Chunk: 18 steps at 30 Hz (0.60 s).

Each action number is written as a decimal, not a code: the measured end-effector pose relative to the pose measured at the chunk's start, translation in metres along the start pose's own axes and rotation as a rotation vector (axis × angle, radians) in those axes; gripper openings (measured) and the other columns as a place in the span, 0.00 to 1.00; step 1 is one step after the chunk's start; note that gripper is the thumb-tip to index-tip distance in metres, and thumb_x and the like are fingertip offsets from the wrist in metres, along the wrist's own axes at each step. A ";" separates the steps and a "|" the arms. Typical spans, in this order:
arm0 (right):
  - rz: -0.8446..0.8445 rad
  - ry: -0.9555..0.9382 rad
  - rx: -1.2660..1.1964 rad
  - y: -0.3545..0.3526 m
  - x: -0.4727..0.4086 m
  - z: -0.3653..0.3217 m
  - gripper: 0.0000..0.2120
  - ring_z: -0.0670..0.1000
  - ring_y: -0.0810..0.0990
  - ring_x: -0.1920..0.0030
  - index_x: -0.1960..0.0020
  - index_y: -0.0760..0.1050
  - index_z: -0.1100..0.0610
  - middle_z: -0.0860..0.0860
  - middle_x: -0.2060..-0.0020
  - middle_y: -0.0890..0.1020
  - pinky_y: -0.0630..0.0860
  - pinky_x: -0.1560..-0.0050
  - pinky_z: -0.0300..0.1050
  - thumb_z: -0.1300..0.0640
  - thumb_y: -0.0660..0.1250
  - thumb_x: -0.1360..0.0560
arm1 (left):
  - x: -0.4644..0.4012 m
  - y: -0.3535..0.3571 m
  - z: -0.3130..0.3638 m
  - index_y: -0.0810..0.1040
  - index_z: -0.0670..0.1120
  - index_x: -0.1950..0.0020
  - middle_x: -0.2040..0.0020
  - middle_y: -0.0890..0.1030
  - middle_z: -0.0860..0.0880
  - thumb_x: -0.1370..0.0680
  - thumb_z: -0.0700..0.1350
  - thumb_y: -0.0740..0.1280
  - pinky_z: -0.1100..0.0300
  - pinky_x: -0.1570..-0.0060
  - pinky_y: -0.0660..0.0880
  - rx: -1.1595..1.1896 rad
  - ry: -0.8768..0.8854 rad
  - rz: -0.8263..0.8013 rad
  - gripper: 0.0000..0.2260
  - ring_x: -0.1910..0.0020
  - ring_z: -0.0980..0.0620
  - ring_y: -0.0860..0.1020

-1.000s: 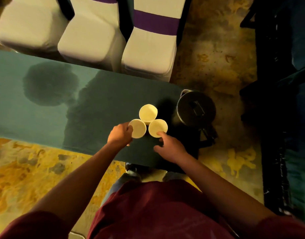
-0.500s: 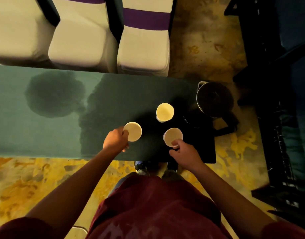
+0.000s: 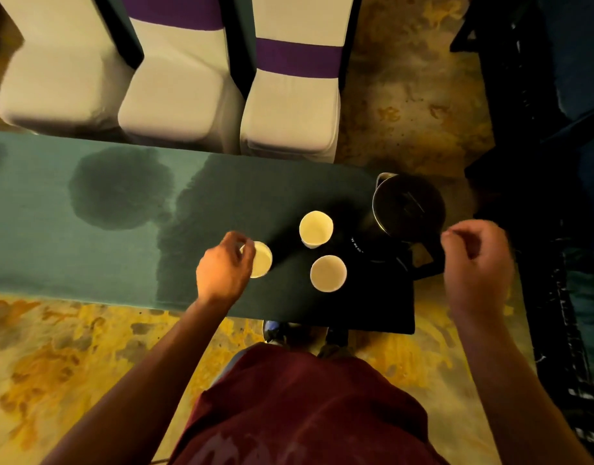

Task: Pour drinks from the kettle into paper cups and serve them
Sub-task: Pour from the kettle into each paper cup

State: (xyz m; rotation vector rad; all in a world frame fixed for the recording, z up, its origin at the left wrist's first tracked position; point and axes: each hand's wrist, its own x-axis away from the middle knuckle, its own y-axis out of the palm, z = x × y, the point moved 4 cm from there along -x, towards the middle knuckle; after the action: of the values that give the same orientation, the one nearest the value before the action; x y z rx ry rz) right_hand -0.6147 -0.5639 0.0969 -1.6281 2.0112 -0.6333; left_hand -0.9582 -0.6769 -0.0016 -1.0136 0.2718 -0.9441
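Kettle [image 3: 408,207] beside three paper cups [image 3: 316,229] on a green table [image 3: 54,229].
Left hand [image 3: 223,270] grips one cup; right hand [image 3: 477,260] hovers loosely curled, empty; kettle's small print unreadable.

I am wearing a dark red, maroon shirt [image 3: 299,407], loose over my front, with a faint, paler printed marking low on the chest that I cannot read. Its short sleeves show as maroon patches at the bottom corners, on either side of the shirt. Both my forearms are bare from there to the wrist, with no watch, band or ring visible on my left hand [image 3: 223,271] or my right hand [image 3: 478,263], which is blurred. Just above the shirt's hem, my shoes [image 3: 275,330] peek out, too dim to describe.
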 end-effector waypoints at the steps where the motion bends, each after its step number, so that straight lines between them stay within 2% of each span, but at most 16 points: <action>1: 0.012 -0.014 0.001 -0.001 -0.006 0.006 0.10 0.39 0.76 0.56 0.43 0.77 0.58 0.51 0.47 0.77 0.71 0.57 0.28 0.58 0.68 0.23 | 0.006 0.006 0.013 0.79 0.50 0.48 0.60 0.84 0.46 0.20 0.56 0.62 0.54 0.62 0.75 0.003 0.046 -0.042 0.12 0.60 0.43 0.82; 3: -0.058 0.026 0.029 0.007 -0.017 0.024 0.18 0.46 0.77 0.45 0.35 0.74 0.56 0.53 0.38 0.74 0.77 0.49 0.39 0.52 0.68 0.23 | 0.022 0.030 0.036 0.80 0.50 0.51 0.63 0.82 0.48 0.20 0.55 0.61 0.55 0.64 0.76 -0.013 0.117 -0.178 0.11 0.63 0.46 0.80; 5: -0.158 0.099 0.050 0.019 -0.022 0.040 0.22 0.52 0.77 0.39 0.32 0.72 0.54 0.53 0.35 0.73 0.79 0.43 0.50 0.47 0.68 0.23 | 0.034 0.057 0.050 0.79 0.49 0.53 0.65 0.81 0.49 0.20 0.56 0.61 0.51 0.65 0.80 -0.034 0.115 -0.331 0.13 0.66 0.48 0.81; 8: -0.261 0.195 -0.017 0.030 -0.023 0.057 0.24 0.51 0.78 0.41 0.30 0.71 0.55 0.51 0.39 0.77 0.78 0.44 0.49 0.45 0.67 0.22 | 0.043 0.092 0.053 0.78 0.47 0.56 0.68 0.83 0.48 0.19 0.59 0.58 0.52 0.62 0.82 -0.098 0.015 -0.577 0.18 0.70 0.50 0.82; 11: -0.356 0.301 -0.055 0.032 -0.025 0.075 0.19 0.51 0.83 0.50 0.41 0.76 0.54 0.51 0.52 0.84 0.76 0.55 0.44 0.40 0.64 0.21 | 0.049 0.117 0.051 0.77 0.42 0.58 0.69 0.84 0.45 0.18 0.60 0.54 0.60 0.67 0.77 -0.030 -0.161 -0.791 0.24 0.75 0.49 0.81; 13: -0.416 0.331 -0.094 0.029 -0.028 0.087 0.20 0.51 0.84 0.56 0.52 0.79 0.55 0.52 0.61 0.85 0.75 0.57 0.45 0.38 0.63 0.21 | 0.051 0.127 0.053 0.76 0.41 0.59 0.70 0.83 0.44 0.18 0.60 0.53 0.61 0.69 0.75 0.019 -0.216 -0.785 0.25 0.76 0.49 0.80; 15: -0.477 0.326 -0.155 0.032 -0.028 0.093 0.24 0.53 0.84 0.59 0.60 0.80 0.58 0.54 0.66 0.85 0.77 0.53 0.48 0.38 0.63 0.21 | 0.050 0.127 0.051 0.75 0.43 0.61 0.71 0.83 0.45 0.18 0.59 0.53 0.61 0.70 0.74 0.043 -0.228 -0.714 0.24 0.76 0.50 0.80; 18: -0.572 0.303 -0.246 0.035 -0.030 0.094 0.25 0.54 0.80 0.65 0.66 0.76 0.59 0.55 0.71 0.80 0.75 0.53 0.47 0.40 0.63 0.21 | 0.051 0.129 0.053 0.77 0.43 0.59 0.71 0.83 0.46 0.18 0.58 0.55 0.61 0.70 0.74 0.057 -0.208 -0.638 0.23 0.76 0.51 0.80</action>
State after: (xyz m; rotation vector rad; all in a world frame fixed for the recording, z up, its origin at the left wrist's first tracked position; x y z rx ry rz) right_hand -0.5776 -0.5332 0.0041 -2.4177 1.8698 -0.9029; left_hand -0.8269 -0.6602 -0.0680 -1.1587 -0.2718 -1.3943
